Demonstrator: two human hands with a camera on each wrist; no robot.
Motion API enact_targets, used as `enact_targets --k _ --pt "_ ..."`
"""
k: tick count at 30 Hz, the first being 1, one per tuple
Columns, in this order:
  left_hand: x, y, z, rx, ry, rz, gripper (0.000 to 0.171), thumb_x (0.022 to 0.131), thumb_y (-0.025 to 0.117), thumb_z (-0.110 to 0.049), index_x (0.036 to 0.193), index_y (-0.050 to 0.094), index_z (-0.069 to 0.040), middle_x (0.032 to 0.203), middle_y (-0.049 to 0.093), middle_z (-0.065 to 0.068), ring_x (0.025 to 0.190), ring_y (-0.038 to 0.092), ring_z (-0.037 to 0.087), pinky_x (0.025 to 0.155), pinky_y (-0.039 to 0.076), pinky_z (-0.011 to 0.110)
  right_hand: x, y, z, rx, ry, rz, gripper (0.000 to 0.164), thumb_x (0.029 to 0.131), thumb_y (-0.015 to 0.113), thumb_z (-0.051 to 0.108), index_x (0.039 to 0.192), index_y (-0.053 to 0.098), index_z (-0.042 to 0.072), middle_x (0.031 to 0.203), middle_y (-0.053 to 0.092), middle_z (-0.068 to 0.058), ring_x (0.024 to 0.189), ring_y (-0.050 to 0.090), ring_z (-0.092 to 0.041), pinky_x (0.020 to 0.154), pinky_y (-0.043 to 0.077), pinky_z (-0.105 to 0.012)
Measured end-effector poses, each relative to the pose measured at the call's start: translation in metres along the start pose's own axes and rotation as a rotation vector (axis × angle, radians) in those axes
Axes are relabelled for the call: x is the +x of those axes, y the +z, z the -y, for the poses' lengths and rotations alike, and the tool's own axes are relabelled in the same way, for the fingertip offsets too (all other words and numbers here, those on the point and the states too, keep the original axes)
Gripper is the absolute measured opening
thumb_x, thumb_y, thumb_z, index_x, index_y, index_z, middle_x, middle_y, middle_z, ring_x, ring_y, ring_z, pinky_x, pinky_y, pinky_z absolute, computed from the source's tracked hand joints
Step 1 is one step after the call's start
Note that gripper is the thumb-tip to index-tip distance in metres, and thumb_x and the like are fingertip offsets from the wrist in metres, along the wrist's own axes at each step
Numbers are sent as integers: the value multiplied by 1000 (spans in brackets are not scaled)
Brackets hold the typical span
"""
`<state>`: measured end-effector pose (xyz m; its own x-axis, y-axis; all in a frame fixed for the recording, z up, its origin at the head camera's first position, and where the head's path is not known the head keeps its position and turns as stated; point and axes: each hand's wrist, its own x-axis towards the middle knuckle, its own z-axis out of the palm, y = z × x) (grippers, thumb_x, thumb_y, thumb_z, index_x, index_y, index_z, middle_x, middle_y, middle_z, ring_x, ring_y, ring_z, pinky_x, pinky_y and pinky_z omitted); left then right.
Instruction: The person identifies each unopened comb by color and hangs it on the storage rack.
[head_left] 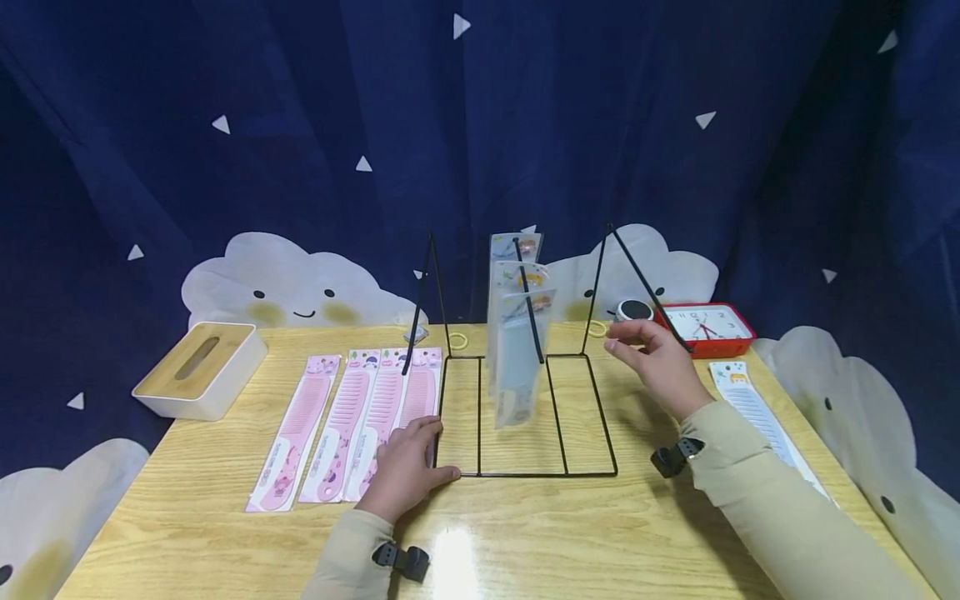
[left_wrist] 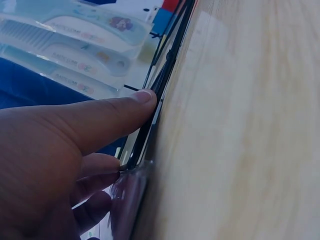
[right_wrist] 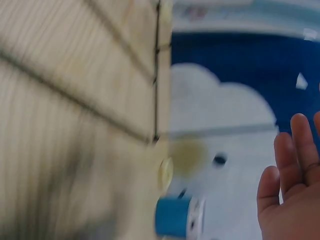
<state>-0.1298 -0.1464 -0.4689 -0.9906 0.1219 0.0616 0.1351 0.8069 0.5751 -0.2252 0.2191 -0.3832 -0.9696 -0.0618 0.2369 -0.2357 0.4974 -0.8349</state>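
Teal cylinder wall (right_wrist: 171, 217) shows only in wrist views, left grip (head_left: 411, 462) pinching rack (head_left: 525, 476), right grip (head_left: 663, 367) apart.

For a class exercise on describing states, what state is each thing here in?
Left hand: touching the rack
Right hand: raised, holding nothing
Rack: upright on the table
Hanging packs: three visible on the middle arm
Pink combs: packaged, lying flat
Far-right comb: packaged, lying flat
Tissue box: upright, no tissue showing
Clock: face showing, exact time unclear
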Motion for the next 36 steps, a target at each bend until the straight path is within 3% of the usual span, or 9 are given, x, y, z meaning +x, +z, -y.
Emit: enact_targets --k 3,9,16,20,26,31,36 --pt "0 1 0 2 -2 2 75 74 89 -35 136 60 -3 143 54 10 119 51 37 90 37 58 0 -13 -23 0 59 -10 43 94 70 42 124 65 10 121 66 -8 102 57 -8 84 43 -22" --pt "1 1 0 7 0 0 75 74 89 -35 136 60 -4 143 54 10 118 52 37 89 38 58 -5 -37 -54 -99 40 -95 47 94 71 36 127 64 2 123 66 -18 100 56 -4 78 44 -15" --pt "1 0 1 10 0 -6 75 74 88 -36 136 60 -4 143 54 10 118 52 36 89 38 57 -12 -66 -91 -191 91 -169 48 93 73 33 127 63 1 110 68 -11 88 53 4 69 43 -14" --pt "1 1 2 16 1 -8 75 75 88 -36 137 60 -5 143 54 10 119 52 37 90 38 58 -15 -83 -115 -261 152 -134 53 95 69 33 134 57 0 126 61 -22 97 54 -12 71 44 -22" --pt "0 1 2 19 12 -5 75 75 88 -37 136 60 -5 143 55 11 118 52 37 88 38 58 -16 -103 -138 -343 270 -81 72 97 64 34 149 35 -7 147 38 -36 123 47 -51 91 45 -57" --pt "0 1 2 19 9 -6 75 75 87 -37 137 60 -5 143 54 10 119 52 37 90 38 58 -14 -113 -151 -426 313 -60 88 93 69 29 152 19 -13 148 28 -44 127 38 -60 100 35 -67" --pt "0 1 2 23 11 -3 75 75 87 -38 137 60 -5 143 54 11 119 52 37 90 38 59 -13 -118 -158 -524 358 16 92 88 72 28 146 20 -22 137 36 -48 121 42 -59 100 35 -66"
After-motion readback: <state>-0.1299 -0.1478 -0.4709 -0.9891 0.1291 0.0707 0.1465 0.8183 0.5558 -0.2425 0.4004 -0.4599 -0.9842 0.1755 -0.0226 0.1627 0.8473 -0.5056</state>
